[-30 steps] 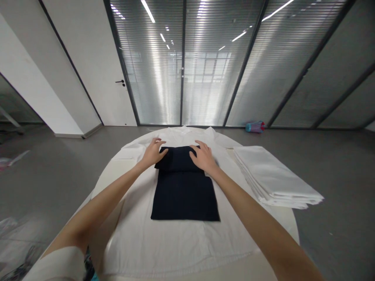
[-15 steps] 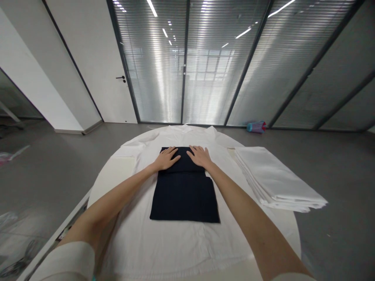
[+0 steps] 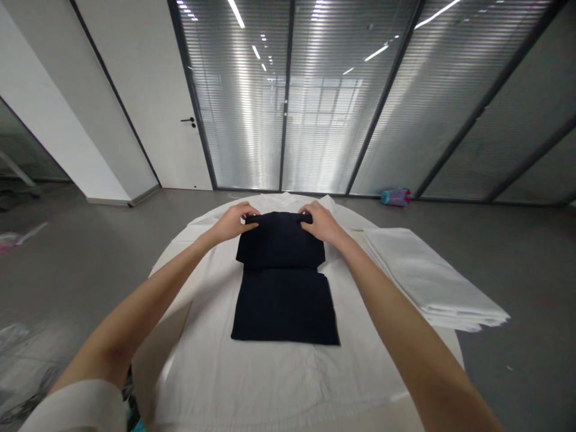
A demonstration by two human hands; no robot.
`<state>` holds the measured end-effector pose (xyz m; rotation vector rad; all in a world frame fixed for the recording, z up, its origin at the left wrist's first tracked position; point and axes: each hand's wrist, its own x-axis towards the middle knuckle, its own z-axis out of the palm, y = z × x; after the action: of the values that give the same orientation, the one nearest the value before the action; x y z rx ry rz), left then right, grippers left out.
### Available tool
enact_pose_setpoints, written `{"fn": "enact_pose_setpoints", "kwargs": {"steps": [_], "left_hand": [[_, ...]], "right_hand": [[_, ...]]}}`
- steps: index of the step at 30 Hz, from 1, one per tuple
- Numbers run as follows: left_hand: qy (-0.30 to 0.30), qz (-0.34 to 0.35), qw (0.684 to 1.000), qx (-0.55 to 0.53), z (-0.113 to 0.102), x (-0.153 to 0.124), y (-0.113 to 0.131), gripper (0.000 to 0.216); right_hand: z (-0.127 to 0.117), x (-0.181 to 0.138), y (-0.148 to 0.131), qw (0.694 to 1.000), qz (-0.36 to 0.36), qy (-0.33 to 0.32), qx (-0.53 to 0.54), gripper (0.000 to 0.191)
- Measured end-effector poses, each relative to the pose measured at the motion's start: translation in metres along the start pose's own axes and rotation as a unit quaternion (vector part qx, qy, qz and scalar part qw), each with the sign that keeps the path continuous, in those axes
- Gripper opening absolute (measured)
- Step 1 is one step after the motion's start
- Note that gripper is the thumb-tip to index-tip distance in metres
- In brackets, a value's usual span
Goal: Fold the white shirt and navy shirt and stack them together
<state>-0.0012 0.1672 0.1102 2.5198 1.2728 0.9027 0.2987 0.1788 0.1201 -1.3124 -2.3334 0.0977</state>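
Note:
A folded navy cloth point(image 3: 284, 306) lies in the middle of a white shirt spread over the round table. My left hand point(image 3: 236, 221) pinches the far left corner of the cloth between thumb and fingers. At the far right corner, my right hand point(image 3: 320, 222) grips it the same way. Between my hands the far section is raised and tilted, with its upper edge held up, while the near section rests flat. Under the cloth, the white shirt point(image 3: 270, 384) reaches towards the table's near and far edges. The fingertips behind the cloth are partly hidden.
A stack of folded white fabric point(image 3: 427, 276) lies on the table's right side and overhangs its edge. On the floor by the glass partition point(image 3: 324, 120) is a blue and red cylindrical item point(image 3: 395, 197). Cables point(image 3: 31, 396) and clear plastic lie on the floor at left.
Both hands went from lying flat on the cloth to gripping its far corners, moving slightly apart and farther away. The far section of the cloth has been lifted.

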Motion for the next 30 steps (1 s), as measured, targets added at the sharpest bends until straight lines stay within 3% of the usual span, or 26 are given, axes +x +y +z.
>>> {"fn": "enact_pose_setpoints", "kwargs": {"steps": [3, 6, 10, 13, 17, 19, 20, 24, 27, 30], "left_hand": [[0.017, 0.092, 0.996, 0.003, -0.019, -0.044, 0.041, 0.014], [-0.023, 0.155, 0.988, 0.004, -0.014, -0.101, 0.075, 0.014], [-0.126, 0.236, 0.96, 0.085, 0.018, -0.16, 0.1, 0.029], [-0.189, 0.221, 0.95, 0.114, 0.027, -0.175, 0.109, 0.032], [-0.239, 0.159, 0.957, 0.05, 0.005, -0.161, 0.119, 0.017], [-0.248, 0.133, 0.96, -0.005, -0.004, -0.149, 0.126, 0.023], [-0.233, 0.117, 0.965, -0.023, -0.003, -0.143, 0.13, 0.027], [-0.116, 0.047, 0.992, 0.025, 0.035, -0.126, 0.136, 0.047], [-0.129, 0.04, 0.988, 0.079, 0.073, -0.125, 0.125, 0.072], [-0.166, 0.05, 0.98, 0.095, 0.089, -0.131, 0.109, 0.08]], "right_hand": [[-0.046, -0.042, -0.029, 0.997, -0.065, -0.022, 0.027, 0.025], [-0.066, -0.105, -0.055, 0.988, -0.12, -0.097, 0.021, 0.029], [-0.037, -0.181, -0.068, 0.971, -0.159, -0.176, -0.042, 0.039], [-0.013, -0.21, -0.064, 0.97, -0.163, -0.174, -0.05, 0.042], [-0.019, -0.214, -0.064, 0.976, -0.151, -0.158, 0.018, 0.029], [-0.026, -0.205, -0.071, 0.973, -0.147, -0.169, 0.047, 0.01], [-0.025, -0.198, -0.076, 0.975, -0.142, -0.161, 0.056, 0.01], [0.007, -0.165, -0.09, 0.993, -0.092, -0.055, 0.048, 0.038], [0.04, -0.151, -0.087, 0.994, -0.068, -0.08, 0.018, 0.062], [0.056, -0.155, -0.072, 0.989, -0.072, -0.131, -0.003, 0.075]]}}
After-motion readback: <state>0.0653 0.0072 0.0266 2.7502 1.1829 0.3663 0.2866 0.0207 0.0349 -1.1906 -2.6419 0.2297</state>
